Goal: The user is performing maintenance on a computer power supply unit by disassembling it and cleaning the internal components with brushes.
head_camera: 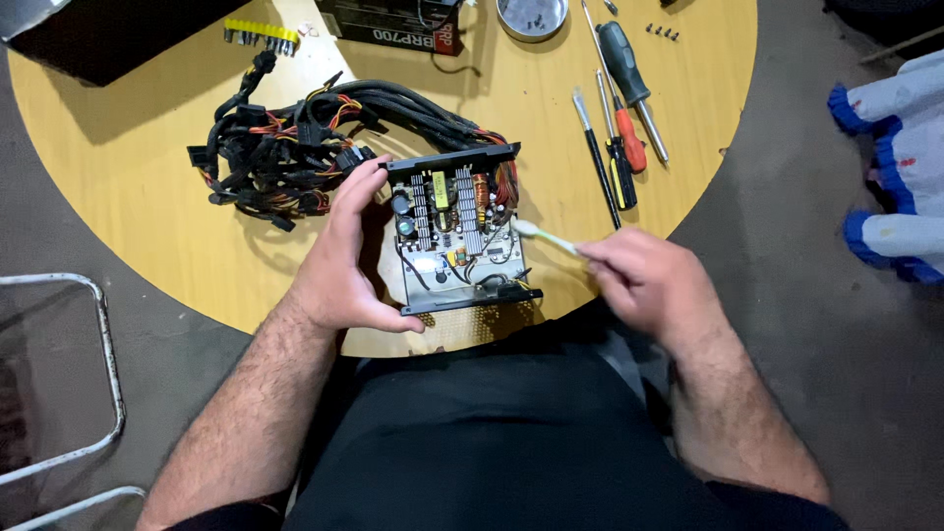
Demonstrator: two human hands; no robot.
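- The left hand [344, 256] is curled in a wide grasp on the left side of the opened power supply [457, 236], thumb on its near edge, fingers over the far edge.
- The right hand [644, 280], right of the power supply, pinches a cotton swab [543, 237]; its tip seems to touch the unit's right edge.
- The unit sits at the near edge of the round yellow table [138, 167], its cable bundle [285, 147] trailing left.
- Both forearms angle inward.

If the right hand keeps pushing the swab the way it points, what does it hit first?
The right hand aims the cotton swab up-left at the opened power supply. Its tip sits at the board's right edge, so it would likely meet the components there first; depth is unclear.
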